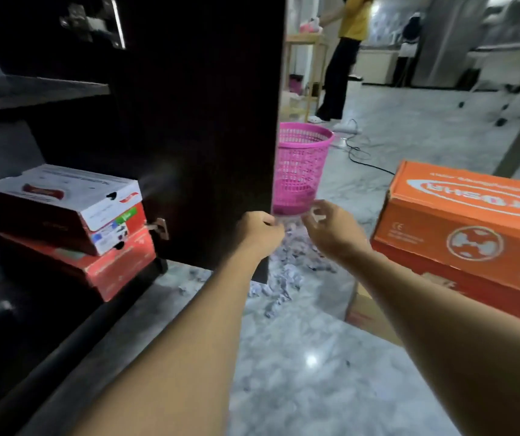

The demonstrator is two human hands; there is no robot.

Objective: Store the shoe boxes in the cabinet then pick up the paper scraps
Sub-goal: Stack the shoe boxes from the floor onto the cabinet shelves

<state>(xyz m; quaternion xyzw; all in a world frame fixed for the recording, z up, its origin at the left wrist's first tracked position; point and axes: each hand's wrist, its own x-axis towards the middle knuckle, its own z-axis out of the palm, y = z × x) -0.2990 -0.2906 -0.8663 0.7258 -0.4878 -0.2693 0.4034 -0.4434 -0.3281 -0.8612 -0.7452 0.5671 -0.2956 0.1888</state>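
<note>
Shoe boxes (pixel 73 215) look stored, so scrap pickup: L hand (pixel 260 229) fingers curled tight, contents hidden; R hand (pixel 328 228) fingers loosely apart; paper scraps (pixel 287 272) on floor just below fingers, so next probably reach down & pinch.

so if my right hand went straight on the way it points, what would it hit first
Probably the base of the pink basket just beyond the right hand, though depth is unclear; the paper scraps lie lower on the floor.

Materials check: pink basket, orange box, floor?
Basket: likely moulded plastic, glossy pink, open lattice wall.
Orange box: printed cardboard, fairly matte, folded edges and flaps.
Floor: polished marble or marble-look tile, grey veining, bright glare spot; which one is unclear.
</note>
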